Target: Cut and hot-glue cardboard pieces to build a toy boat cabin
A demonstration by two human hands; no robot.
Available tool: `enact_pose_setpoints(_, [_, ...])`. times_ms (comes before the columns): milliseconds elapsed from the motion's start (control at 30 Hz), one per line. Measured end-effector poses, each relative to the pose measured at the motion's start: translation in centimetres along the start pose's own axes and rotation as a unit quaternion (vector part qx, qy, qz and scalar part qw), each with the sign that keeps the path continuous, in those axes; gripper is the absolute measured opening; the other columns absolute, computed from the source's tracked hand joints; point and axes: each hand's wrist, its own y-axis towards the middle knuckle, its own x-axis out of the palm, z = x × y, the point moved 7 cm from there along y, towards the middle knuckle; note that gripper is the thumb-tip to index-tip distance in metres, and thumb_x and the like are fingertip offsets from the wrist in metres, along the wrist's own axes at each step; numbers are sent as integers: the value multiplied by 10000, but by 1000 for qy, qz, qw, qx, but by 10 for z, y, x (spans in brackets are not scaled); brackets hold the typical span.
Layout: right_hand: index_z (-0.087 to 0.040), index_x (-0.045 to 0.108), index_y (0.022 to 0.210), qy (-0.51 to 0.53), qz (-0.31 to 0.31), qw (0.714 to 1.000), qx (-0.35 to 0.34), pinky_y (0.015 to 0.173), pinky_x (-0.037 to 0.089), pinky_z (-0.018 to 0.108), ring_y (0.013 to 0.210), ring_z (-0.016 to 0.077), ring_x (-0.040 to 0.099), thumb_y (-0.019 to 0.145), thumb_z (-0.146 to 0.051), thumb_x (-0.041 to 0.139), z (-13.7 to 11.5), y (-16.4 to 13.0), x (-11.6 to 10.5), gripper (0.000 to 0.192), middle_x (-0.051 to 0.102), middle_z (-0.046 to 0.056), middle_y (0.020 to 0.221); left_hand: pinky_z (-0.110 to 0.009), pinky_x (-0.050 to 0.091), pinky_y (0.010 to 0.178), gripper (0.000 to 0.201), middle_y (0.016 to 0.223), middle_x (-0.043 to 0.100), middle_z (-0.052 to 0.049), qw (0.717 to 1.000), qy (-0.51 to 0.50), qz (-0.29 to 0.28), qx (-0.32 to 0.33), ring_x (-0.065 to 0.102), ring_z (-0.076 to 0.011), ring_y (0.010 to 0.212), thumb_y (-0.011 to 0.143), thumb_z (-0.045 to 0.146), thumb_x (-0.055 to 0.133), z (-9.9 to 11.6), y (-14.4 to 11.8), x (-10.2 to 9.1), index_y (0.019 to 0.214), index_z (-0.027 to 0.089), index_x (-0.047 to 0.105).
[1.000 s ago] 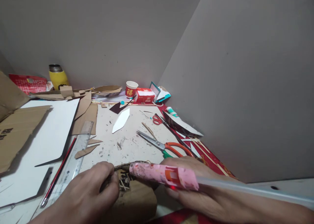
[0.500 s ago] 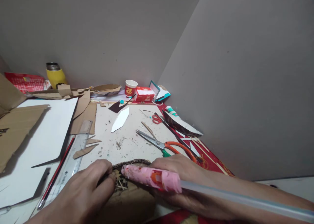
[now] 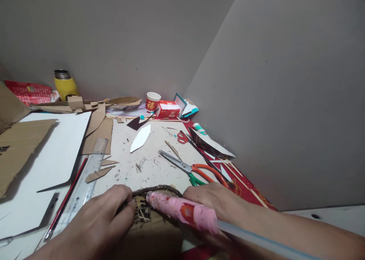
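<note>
My left hand [image 3: 98, 218] is closed, its thumb and fingers pinching the left edge of a brown cardboard piece [image 3: 155, 233] with a curved corrugated rim. My right hand [image 3: 218, 201] is wrapped round a pink glue gun [image 3: 179, 210], whose handle is hidden below. A translucent glue stick [image 3: 251, 235] sticks out of its back end. The gun's nozzle points left, over the cardboard just inside the rim; whether it touches cannot be made out. Just beyond my right hand lie scissors [image 3: 185, 168] with orange and green handles, blades apart.
At left lie a clear ruler [image 3: 91, 172], a red pen-like stick [image 3: 68, 195], white board [image 3: 65, 146] and cardboard sheets [image 3: 25, 146]. A yellow bottle [image 3: 65, 87], a paper cup [image 3: 153, 102] and a red box [image 3: 169, 109] stand by the wall. Small red scissors [image 3: 182, 137] lie further right.
The glue gun and my right hand have shifted a little to the right along the cardboard rim. My left hand keeps its pinch on the cardboard.
</note>
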Motion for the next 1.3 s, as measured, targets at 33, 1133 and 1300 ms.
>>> enact_pose_setpoints(33, [-209, 628, 1046, -6, -8, 1000, -8, 519, 363, 217, 579, 107, 500, 960, -291, 478, -2, 0, -1, 192, 536, -17, 686, -255, 492, 725, 238, 1077, 608, -66, 1000, 5, 4, 0, 592, -186, 849, 910, 237, 465, 0, 0, 0, 1142, 235, 520])
enact_pose_setpoints(1133, [-153, 604, 964, -59, 92, 987, 120, 610, 486, 305, 651, 188, 603, 911, -397, 492, 104, -30, -3, 274, 666, 78, 798, -222, 484, 693, 261, 975, 676, -15, 987, -24, 137, -78, 598, -167, 803, 929, 270, 380, 0, 6, -18, 938, 239, 638])
enact_pose_setpoints(1300, [-202, 575, 1164, -75, 115, 990, 45, 749, 521, 342, 904, 229, 645, 912, -328, 548, 80, -40, -25, 283, 662, 118, 1077, -218, 487, 692, 262, 995, 672, -17, 989, -20, 119, -81, 600, -166, 821, 931, 248, 373, 2, 8, -18, 910, 238, 634])
